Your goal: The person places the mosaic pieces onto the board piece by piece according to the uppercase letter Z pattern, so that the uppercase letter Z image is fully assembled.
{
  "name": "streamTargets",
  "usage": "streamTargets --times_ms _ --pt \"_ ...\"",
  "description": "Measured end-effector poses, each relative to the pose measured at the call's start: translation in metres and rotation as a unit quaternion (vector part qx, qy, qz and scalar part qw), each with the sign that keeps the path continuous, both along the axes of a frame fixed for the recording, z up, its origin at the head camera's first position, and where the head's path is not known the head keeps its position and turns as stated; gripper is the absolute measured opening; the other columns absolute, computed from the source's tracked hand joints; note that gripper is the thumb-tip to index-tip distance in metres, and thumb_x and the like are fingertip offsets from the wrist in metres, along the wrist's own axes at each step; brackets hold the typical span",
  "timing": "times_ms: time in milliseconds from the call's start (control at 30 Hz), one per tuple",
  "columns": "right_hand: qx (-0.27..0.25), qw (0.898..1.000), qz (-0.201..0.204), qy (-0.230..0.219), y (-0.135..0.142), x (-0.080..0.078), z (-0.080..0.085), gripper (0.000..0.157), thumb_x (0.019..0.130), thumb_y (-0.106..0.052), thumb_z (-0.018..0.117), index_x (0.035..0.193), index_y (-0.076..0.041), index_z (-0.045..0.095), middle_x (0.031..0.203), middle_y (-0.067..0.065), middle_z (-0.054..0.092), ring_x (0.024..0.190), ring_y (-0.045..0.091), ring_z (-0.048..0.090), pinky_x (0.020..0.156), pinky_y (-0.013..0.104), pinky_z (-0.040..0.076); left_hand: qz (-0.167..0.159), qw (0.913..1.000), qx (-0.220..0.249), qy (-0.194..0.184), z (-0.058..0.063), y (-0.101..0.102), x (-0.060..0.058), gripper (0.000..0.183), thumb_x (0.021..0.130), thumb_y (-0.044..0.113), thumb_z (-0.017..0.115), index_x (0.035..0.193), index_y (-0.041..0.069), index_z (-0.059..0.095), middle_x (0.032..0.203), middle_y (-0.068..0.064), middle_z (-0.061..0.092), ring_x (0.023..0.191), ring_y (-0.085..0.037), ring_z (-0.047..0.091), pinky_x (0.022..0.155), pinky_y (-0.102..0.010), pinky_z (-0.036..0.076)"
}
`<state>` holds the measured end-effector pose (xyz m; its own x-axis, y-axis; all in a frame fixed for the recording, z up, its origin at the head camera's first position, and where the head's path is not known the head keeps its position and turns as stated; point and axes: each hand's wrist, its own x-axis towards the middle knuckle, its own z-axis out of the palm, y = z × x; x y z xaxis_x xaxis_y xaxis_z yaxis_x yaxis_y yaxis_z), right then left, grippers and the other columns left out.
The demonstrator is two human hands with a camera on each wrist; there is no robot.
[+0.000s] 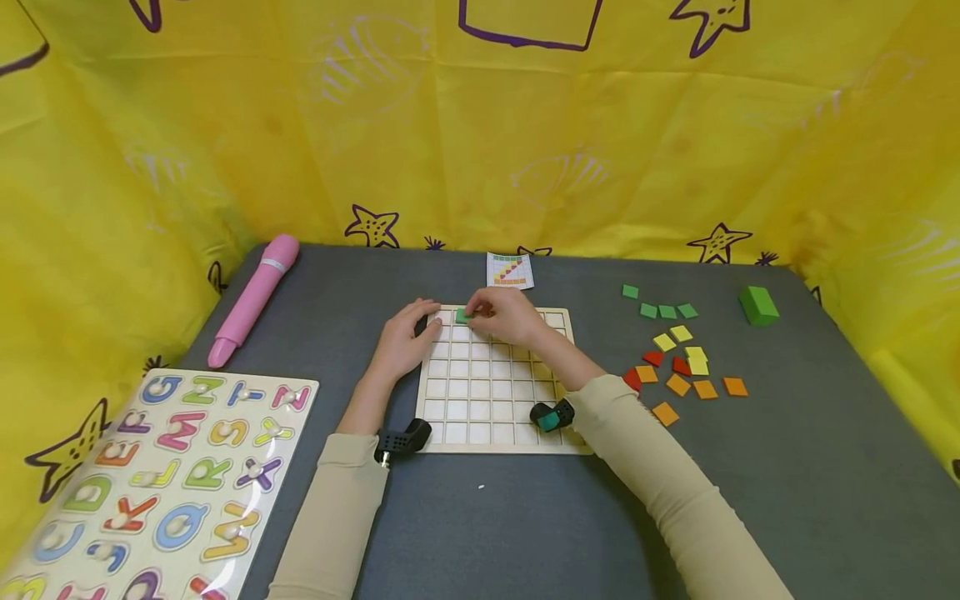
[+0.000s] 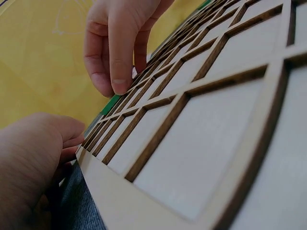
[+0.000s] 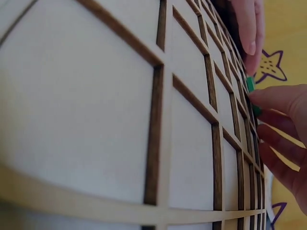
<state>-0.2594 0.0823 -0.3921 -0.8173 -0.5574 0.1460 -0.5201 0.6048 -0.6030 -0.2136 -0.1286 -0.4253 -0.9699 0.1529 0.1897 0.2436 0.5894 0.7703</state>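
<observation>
A wooden grid board with white square cells lies in the middle of the table. My right hand reaches over its far row and pinches a small green square tile between thumb and fingertips. In the right wrist view, that tile shows at the board's far edge, partly covered by the thumb. My left hand rests at the board's far left corner, fingers loosely extended along the edge. From the left wrist view, the left fingertips meet the wooden frame, close to the green tile.
Behind the board lies a pattern card. Several loose green tiles, yellow tiles, red tiles and orange tiles are scattered at right, near a green block. At left are a pink stick and a letter puzzle.
</observation>
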Motion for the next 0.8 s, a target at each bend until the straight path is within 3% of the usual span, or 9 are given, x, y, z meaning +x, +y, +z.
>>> streamTargets --times_ms 300,500,800 --pt "0.027 1.0 0.012 0.008 -0.002 0.001 0.001 0.014 0.091 -0.011 0.069 0.105 -0.009 0.074 0.106 0.006 0.069 0.09 0.019 0.06 0.082 0.033 0.049 0.0 1.0 -0.002 -0.006 0.0 -0.001 0.0 0.04 0.1 0.02 0.056 0.135 0.001 0.057 0.144 -0.019 0.048 0.142 -0.031 0.032 0.114 -0.047 0.025" --pt "-0.016 0.999 0.027 0.012 0.007 0.005 0.001 0.015 0.092 -0.011 0.067 0.105 -0.006 0.074 0.103 0.006 0.069 0.091 0.02 0.062 0.083 0.034 0.051 0.003 1.0 -0.007 -0.006 0.0 0.002 0.0 0.041 0.1 0.021 0.056 0.135 0.001 0.057 0.144 -0.019 0.048 0.142 -0.031 0.032 0.114 -0.047 0.025" --pt "-0.068 0.994 -0.077 -0.032 0.051 0.002 0.004 0.016 0.097 -0.016 0.063 0.104 -0.008 0.074 0.101 0.006 0.07 0.089 0.021 0.065 0.078 0.037 0.052 -0.005 0.9999 -0.002 -0.01 -0.001 0.0 0.002 0.042 0.101 0.021 0.055 0.138 0.002 0.055 0.146 -0.018 0.045 0.143 -0.031 0.03 0.115 -0.049 0.023"
